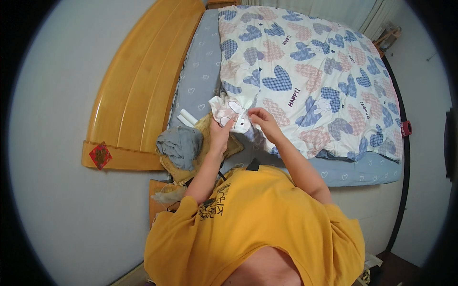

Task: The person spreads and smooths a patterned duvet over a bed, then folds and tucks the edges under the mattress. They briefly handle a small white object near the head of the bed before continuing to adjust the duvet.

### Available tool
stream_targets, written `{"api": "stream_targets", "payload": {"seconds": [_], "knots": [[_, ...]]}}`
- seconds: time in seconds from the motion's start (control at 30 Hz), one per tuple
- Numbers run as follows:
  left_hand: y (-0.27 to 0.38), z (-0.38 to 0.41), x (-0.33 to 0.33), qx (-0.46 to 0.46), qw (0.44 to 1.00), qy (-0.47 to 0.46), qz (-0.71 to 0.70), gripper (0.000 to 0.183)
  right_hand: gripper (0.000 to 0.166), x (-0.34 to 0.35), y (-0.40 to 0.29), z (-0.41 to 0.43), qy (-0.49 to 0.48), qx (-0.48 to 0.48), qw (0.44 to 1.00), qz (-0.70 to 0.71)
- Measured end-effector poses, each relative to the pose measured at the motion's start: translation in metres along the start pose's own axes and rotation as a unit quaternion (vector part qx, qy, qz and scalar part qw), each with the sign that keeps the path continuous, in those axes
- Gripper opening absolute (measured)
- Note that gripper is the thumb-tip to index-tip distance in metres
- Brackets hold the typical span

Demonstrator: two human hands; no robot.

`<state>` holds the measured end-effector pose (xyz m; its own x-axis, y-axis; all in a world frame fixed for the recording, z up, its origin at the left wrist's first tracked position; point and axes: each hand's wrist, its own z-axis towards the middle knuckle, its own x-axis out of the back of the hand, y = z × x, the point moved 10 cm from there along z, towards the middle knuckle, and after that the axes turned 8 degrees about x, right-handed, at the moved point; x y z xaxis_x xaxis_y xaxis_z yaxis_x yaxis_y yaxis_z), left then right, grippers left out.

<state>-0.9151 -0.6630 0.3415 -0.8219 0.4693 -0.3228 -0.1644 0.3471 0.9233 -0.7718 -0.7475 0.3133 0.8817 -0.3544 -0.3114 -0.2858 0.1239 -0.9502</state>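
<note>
A quilt in a white cover (277,77) printed with blue and pink hearts and rabbits is spread over the bed. Its near corner, by the headboard side, is lifted and bunched in front of my chest. My left hand (219,137) grips this gathered corner, thumb on top of the rabbit print. At the right side of the same bunch, my right hand (266,121) has its fingertips pinched at the fabric edge, by a pale narrow strip of cloth (247,105). Whether that strip is a tie or a fold is too small to tell.
Left of my hands, a grey-blue bundled cloth (180,144) rests on a yellow patterned cloth or pillow (202,137), near white rolls (188,117). A blue heart-print sheet (201,68) covers the mattress. The wooden headboard (143,78) bounds the left; a wooden nightstand (154,198) stands nearby.
</note>
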Motion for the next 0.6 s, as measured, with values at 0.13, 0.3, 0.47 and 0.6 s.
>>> {"api": "stream_targets", "payload": {"seconds": [0.13, 0.3, 0.47, 0.6], "knots": [[-0.022, -0.002, 0.016, 0.037, 0.999, 0.021, 0.000, 0.054, 0.022, -0.005, 0.021, 0.011, 0.052, -0.012, 0.992, -0.115], [-0.024, 0.006, 0.043, -0.007, 0.990, 0.093, 0.102, 0.053, 0.017, -0.017, 0.071, 0.016, -0.025, -0.079, 0.996, 0.011], [-0.039, 0.006, 0.052, 0.043, 0.985, 0.111, 0.123, 0.054, 0.016, -0.032, 0.061, -0.002, -0.004, -0.186, 0.981, -0.045], [-0.059, 0.011, 0.041, 0.091, 0.987, 0.101, 0.083, 0.050, 0.020, -0.018, 0.084, 0.000, 0.004, -0.154, 0.982, -0.107]]}}
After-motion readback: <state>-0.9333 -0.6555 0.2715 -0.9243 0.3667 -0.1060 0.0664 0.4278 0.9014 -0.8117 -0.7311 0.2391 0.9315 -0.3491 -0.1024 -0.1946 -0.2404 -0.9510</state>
